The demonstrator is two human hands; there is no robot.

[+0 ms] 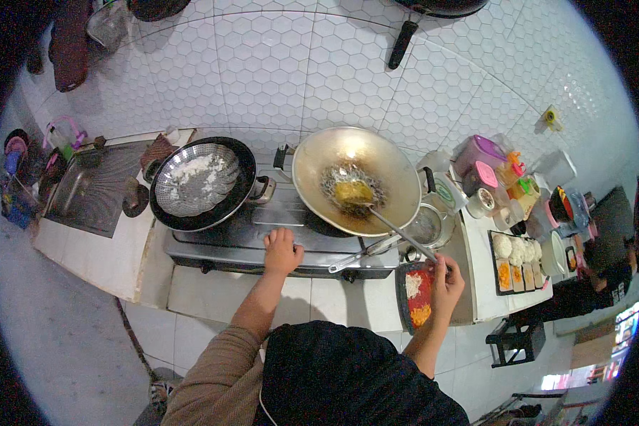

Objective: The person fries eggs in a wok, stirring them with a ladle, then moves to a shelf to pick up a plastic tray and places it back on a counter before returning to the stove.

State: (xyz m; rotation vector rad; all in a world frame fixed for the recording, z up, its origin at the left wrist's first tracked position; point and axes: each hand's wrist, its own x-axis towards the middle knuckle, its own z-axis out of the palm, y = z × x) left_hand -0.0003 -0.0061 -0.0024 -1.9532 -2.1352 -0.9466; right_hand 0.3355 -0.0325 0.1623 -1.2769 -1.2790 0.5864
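My right hand (446,285) grips the long metal handle of a cooking utensil (404,235), whose head lies in the wok. The wide wok (362,141) sits on the right side of the gas stove. A yellow piece of food (352,191) lies in the bubbling oil (333,178) at its bottom, by the utensil's head. My left hand (283,253) holds nothing and rests on the front of the stove top (234,247), thumb apart from the fingers. On the left side is a black pan (247,170) with a perforated metal steamer insert (197,183) holding white bits.
A strainer (425,226) and metal tongs (346,262) lie right of the wok. Below is a red tray (418,295) with food bits. The right counter holds a black tray (516,263) of portioned food and containers (479,154). A sink (93,183) is left; a person (591,285) is far right.
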